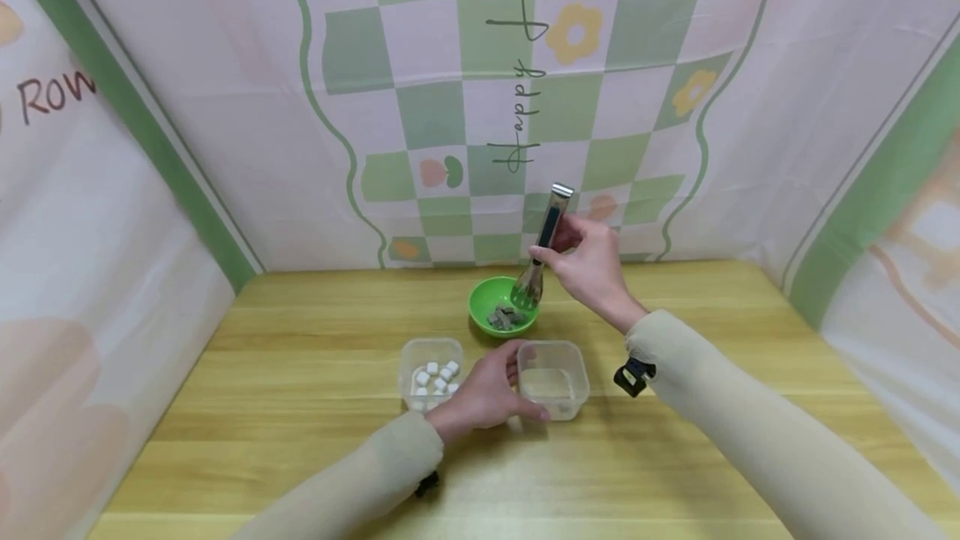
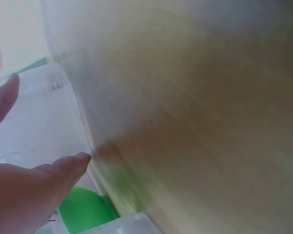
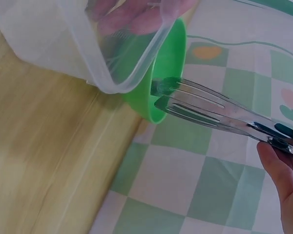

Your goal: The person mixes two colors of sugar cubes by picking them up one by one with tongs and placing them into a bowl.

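My right hand (image 1: 592, 269) pinches a pair of metal serving tongs (image 1: 551, 227) with dark grip inlays. Slotted tips of the tongs point down into a small green bowl (image 1: 480, 300), over several small grey-brown pieces (image 1: 504, 318). In the right wrist view the tongs (image 3: 219, 112) reach past the bowl's rim (image 3: 178, 53). My left hand (image 1: 487, 390) holds a clear plastic container (image 1: 555, 405) from its left side, thumb at the front and fingers toward the back. No pieces show inside that container. The left wrist view has the fingers (image 2: 75, 163) against its wall (image 2: 39, 122).
A second clear container (image 1: 405, 357) with several white cubes (image 1: 432, 368) stands left of my left hand, partly covered by it. Everything rests on a wooden table (image 1: 300, 357). A patterned cloth (image 1: 427, 115) hangs behind the table, with more cloth along both sides.
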Demonstrator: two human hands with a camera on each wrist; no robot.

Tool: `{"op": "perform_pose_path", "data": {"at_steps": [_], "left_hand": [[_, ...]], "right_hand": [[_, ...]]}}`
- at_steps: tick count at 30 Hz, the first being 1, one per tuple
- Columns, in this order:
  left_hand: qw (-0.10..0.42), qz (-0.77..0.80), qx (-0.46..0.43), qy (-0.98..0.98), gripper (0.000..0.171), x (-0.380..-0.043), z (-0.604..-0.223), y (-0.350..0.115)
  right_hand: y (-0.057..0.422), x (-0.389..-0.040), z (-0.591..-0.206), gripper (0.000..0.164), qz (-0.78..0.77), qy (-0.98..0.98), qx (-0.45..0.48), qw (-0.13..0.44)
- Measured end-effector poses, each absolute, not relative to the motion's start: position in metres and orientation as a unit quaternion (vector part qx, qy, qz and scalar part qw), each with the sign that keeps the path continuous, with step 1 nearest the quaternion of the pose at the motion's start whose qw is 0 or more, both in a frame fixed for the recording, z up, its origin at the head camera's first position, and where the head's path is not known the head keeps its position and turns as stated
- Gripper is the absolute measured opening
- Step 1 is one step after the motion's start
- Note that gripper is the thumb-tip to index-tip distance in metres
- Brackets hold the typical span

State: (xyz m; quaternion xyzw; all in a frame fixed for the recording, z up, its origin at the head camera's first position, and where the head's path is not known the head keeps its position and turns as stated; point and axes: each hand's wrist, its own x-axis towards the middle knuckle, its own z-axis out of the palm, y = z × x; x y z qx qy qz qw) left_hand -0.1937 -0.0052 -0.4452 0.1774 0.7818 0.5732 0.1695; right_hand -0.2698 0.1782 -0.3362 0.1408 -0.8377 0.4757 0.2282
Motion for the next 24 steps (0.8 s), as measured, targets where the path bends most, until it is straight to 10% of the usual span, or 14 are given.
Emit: {"op": "perform_pose_path", "data": {"at_steps": [24], "left_hand": [[0.168,0.581,0.180,0.776,0.094,-0.193,-0.446,-0.004]], "right_hand": [[0.203,-0.195,-0.321,0.017,0.438,-0.854,0.202,0.196]]}}
